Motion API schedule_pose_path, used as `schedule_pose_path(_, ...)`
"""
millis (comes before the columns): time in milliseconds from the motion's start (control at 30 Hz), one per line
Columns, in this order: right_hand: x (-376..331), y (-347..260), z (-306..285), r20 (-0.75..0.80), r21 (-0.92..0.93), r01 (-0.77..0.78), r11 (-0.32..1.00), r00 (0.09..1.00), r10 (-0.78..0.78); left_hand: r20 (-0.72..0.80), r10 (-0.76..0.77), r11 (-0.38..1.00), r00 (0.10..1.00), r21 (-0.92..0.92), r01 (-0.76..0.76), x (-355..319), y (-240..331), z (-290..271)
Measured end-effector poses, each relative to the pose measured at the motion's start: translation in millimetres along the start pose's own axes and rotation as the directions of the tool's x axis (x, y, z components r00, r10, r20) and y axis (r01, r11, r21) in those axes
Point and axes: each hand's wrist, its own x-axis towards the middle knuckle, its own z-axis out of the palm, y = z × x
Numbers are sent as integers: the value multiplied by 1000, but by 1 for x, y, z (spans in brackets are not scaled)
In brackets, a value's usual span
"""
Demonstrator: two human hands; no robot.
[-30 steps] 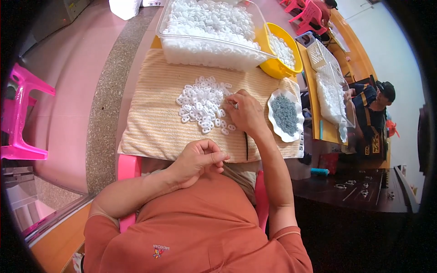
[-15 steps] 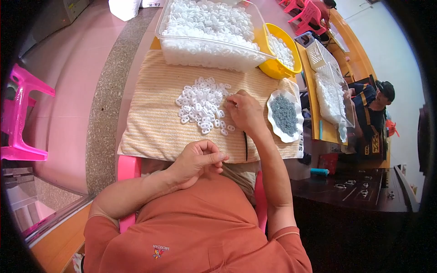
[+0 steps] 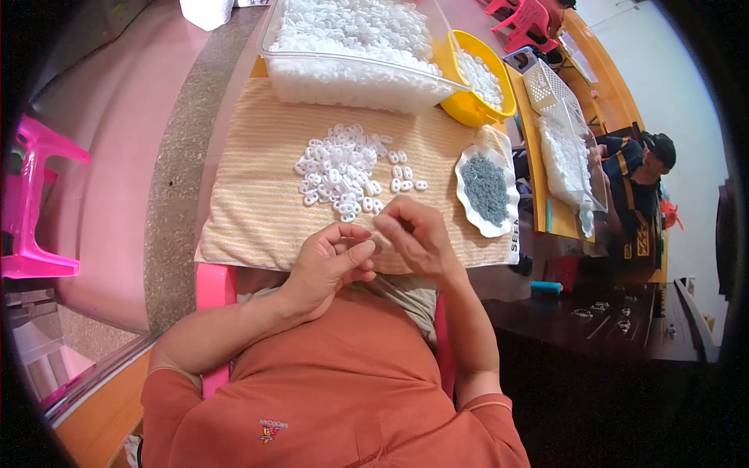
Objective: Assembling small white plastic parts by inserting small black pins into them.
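Note:
A heap of small white oval plastic pieces with two holes (image 3: 337,165) lies on a striped beige towel (image 3: 250,195). Several loose pieces of the same kind (image 3: 402,172) sit just right of the heap. Close to my belly, at the towel's near edge, my left hand (image 3: 331,261) is closed, thumb against curled fingers. Beside it my right hand (image 3: 417,238) pinches thumb and forefinger, nearly meeting the left fingertips. Whatever either hand holds is too small to make out. A white scalloped dish (image 3: 462,191) of small grey pieces (image 3: 485,189) stands to the right.
A big clear tub (image 3: 351,82) full of white pieces stands at the far edge, next to a yellow basin (image 3: 468,113) with more. On the right another person (image 3: 636,168) sits by a second clear tub (image 3: 566,168). A pink stool (image 3: 35,195) stands at left.
My right hand has come back from beside the heap toward my left hand, uncovering the loose pieces there. My left hand has risen slightly. The thin black stick on the towel is now hidden.

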Motion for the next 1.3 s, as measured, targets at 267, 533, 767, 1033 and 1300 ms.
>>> schedule_pose_path(267, -24, -1, 3, 199, 413, -315, 855, 947, 253, -10, 17, 999, 1000, 48, -16, -2, -2, 4)
schedule_pose_path(533, -36, -2, 11, 111, 537, -270, 799, 962, 250, -26, 25, 999, 999, 37, -24, -1, -1, 3)
schedule_pose_path(767, -49, 15, -24, -352, -152, 10, 988, 934, -63, -53, 23, 999, 998, 45, -21, -1, 0, 3)
schedule_pose_path(1033, -67, 50, -85, -535, -532, -200, 823, 832, -144, -47, 7, 997, 999, 72, -3, -1, -3, 3)
schedule_pose_path(1300, -74, 69, -112, -487, -745, -331, 579, 863, -134, -63, 7, 996, 998, 91, -1, -3, -1, 6)
